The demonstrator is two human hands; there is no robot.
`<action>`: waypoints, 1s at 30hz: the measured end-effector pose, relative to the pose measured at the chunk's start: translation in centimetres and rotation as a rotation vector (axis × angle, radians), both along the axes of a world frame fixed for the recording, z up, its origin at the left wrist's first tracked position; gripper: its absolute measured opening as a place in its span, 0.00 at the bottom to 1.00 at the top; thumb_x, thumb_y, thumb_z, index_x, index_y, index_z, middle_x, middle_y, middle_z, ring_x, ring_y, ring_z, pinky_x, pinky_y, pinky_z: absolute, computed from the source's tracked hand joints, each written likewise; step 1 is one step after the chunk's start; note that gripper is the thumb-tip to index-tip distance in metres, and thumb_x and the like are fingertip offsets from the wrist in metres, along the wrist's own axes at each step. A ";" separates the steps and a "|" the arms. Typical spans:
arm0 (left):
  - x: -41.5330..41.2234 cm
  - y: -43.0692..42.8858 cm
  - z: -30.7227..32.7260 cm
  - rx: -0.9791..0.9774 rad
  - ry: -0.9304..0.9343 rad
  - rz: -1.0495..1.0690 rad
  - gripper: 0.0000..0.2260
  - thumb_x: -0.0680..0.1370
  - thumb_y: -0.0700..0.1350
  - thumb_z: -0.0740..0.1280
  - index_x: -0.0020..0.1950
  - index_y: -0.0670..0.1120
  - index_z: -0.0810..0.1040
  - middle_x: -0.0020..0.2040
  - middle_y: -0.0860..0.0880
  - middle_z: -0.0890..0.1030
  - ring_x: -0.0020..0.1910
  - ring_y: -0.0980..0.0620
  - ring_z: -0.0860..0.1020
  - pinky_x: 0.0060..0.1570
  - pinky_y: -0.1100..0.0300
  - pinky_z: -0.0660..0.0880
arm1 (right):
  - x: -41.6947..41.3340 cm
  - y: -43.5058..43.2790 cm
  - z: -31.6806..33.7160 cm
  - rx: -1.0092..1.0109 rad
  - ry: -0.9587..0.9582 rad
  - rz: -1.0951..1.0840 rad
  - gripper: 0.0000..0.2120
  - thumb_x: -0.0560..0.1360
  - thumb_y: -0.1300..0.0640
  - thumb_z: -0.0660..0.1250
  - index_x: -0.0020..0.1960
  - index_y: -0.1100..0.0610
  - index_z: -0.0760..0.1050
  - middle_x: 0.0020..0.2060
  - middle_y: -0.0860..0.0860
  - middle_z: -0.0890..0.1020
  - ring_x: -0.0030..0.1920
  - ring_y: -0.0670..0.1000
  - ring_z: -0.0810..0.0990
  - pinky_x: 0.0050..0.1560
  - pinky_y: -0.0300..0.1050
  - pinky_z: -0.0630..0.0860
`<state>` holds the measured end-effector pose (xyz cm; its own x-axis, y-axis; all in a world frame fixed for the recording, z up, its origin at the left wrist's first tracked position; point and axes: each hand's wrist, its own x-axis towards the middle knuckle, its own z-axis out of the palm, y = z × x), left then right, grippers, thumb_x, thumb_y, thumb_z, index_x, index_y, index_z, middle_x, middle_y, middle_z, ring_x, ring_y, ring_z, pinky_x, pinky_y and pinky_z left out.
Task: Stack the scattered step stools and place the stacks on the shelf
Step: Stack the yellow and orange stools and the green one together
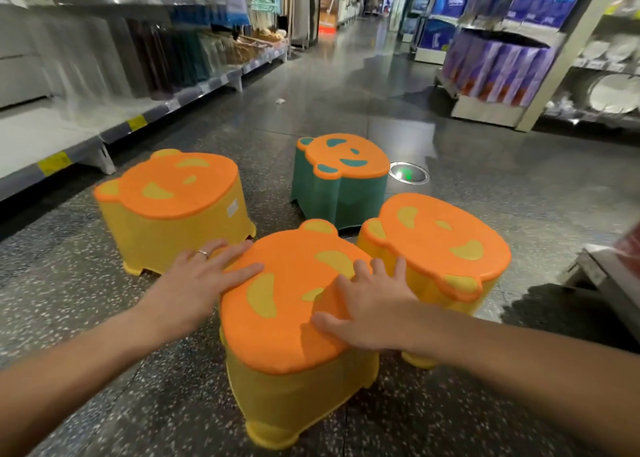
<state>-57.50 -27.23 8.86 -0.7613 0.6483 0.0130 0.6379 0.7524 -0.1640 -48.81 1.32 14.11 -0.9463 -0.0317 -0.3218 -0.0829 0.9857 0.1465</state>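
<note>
Fingers spread flat on nearest stool lid edges.
Left hand, right hand unclenched; floor open beyond green stool.

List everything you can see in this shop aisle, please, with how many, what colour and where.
Yellow stools: three, orange tops, on the floor near the front.
Green stool: one, orange top, behind them.
Left shelf: one, grey, its lowest board bare.
Purple packs: several, right shelving.
White plates: a few, far right.
Floor light: one, round, green glow, beside the green stool.
Ring: one, silver, left hand.
Hands: left hand and right hand, flat on the nearest stool.
</note>
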 end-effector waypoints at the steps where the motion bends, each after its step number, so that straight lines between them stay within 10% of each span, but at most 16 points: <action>1: 0.5 0.6 -0.1 0.116 -0.030 0.053 0.39 0.73 0.35 0.67 0.79 0.64 0.64 0.81 0.50 0.65 0.74 0.37 0.69 0.58 0.36 0.77 | -0.4 0.4 0.2 -0.061 0.011 -0.002 0.36 0.75 0.25 0.50 0.70 0.49 0.69 0.67 0.57 0.68 0.71 0.64 0.63 0.70 0.73 0.56; 4: 2.2 2.7 -0.2 0.354 -0.217 0.264 0.22 0.83 0.52 0.57 0.78 0.62 0.68 0.83 0.54 0.59 0.78 0.39 0.59 0.71 0.36 0.67 | -1.5 2.3 -0.7 -0.232 0.084 0.049 0.31 0.75 0.27 0.55 0.69 0.46 0.69 0.69 0.55 0.66 0.67 0.63 0.68 0.64 0.66 0.71; 12: 6.5 8.9 -0.6 0.344 -0.476 0.521 0.41 0.71 0.72 0.51 0.83 0.64 0.48 0.84 0.55 0.35 0.81 0.38 0.34 0.78 0.33 0.46 | -2.9 3.9 -4.3 -0.317 0.151 0.126 0.35 0.76 0.26 0.53 0.80 0.35 0.52 0.83 0.41 0.46 0.81 0.63 0.46 0.69 0.76 0.59; 24: 6.4 9.5 -0.3 0.603 -0.362 0.576 0.46 0.57 0.77 0.59 0.74 0.63 0.72 0.82 0.53 0.60 0.80 0.46 0.59 0.78 0.48 0.51 | -3.8 4.6 -4.9 -0.443 0.119 0.036 0.36 0.73 0.26 0.59 0.77 0.34 0.57 0.82 0.42 0.52 0.71 0.68 0.63 0.67 0.63 0.68; 30: 5.8 10.7 0.3 0.565 -0.135 0.439 0.35 0.63 0.68 0.65 0.69 0.60 0.78 0.80 0.49 0.66 0.76 0.38 0.64 0.73 0.40 0.63 | -4.8 9.7 -1.6 -0.379 0.373 0.085 0.36 0.71 0.27 0.50 0.74 0.41 0.69 0.79 0.46 0.64 0.73 0.59 0.66 0.66 0.59 0.66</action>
<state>-51.73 -16.53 9.21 -0.9682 0.2050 0.1436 0.2454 0.8901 0.3840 -53.59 10.99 12.50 -0.9833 -0.1615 0.0843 -0.1746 0.9674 -0.1835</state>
